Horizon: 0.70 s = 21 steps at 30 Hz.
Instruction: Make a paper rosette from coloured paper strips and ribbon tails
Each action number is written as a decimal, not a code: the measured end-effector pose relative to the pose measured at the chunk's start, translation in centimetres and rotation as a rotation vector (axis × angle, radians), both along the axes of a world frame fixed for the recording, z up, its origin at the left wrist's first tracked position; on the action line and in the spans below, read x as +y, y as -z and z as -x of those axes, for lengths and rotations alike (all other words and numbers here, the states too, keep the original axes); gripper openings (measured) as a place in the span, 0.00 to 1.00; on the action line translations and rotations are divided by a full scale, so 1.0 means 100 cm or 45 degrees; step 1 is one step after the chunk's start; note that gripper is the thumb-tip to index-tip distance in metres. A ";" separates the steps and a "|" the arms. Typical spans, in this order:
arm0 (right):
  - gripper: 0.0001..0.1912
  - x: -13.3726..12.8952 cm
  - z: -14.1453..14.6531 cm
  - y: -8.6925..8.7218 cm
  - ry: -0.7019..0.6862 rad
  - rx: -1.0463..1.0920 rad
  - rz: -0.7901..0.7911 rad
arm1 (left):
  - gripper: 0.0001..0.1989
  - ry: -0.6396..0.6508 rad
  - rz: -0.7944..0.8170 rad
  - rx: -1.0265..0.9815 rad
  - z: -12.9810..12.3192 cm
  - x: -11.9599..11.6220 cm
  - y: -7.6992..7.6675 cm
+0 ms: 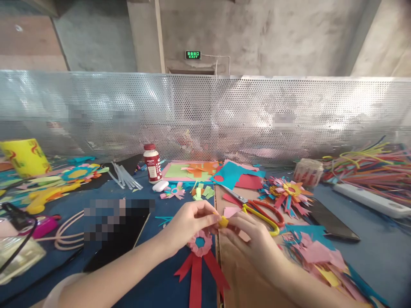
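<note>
Between the fingertips of both hands is a small piece of yellow paper point(224, 221). My left hand point(194, 219) pinches it from the left, and my right hand point(252, 233) grips its other side. Just below them lies a paper rosette point(200, 244) with a pink pleated ring, a blue centre and red ribbon tails point(195, 280). Part of its upper edge is hidden by my left hand. Beyond my right hand rest scissors point(261, 214) with red and yellow handles. A pink paper piece point(231, 212) lies right behind the fingers, on brown cardboard point(239, 280).
A bottle with a red cap point(152, 164) stands at the back, beside a white earbud case point(160, 186). Finished paper flowers point(290, 192) and paper scraps point(324, 252) lie to the right. A dark tablet point(120, 239) is at left, a phone point(334, 220) at right. Perforated metal panels point(257, 115) close off the back.
</note>
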State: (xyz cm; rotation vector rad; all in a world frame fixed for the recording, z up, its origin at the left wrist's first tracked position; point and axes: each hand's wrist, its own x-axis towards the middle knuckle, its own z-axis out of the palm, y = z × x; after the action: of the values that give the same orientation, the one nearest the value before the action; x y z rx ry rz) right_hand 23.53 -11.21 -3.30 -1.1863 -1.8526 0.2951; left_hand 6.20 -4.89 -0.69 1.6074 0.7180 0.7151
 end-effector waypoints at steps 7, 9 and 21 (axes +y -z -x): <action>0.16 -0.007 0.009 -0.001 0.045 0.395 0.424 | 0.13 -0.028 0.034 0.154 -0.001 -0.008 -0.003; 0.13 -0.005 0.008 0.001 0.110 0.435 0.360 | 0.12 -0.038 0.042 0.133 -0.002 -0.010 -0.003; 0.12 -0.003 0.000 0.007 0.212 -0.135 -0.403 | 0.14 -0.103 0.002 0.150 -0.001 -0.006 0.005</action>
State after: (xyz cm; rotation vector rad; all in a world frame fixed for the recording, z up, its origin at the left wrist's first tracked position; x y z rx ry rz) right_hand 23.53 -11.46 -4.04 -1.1417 -1.7961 -0.1526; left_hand 6.34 -5.45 -1.23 1.6367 0.8733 0.6820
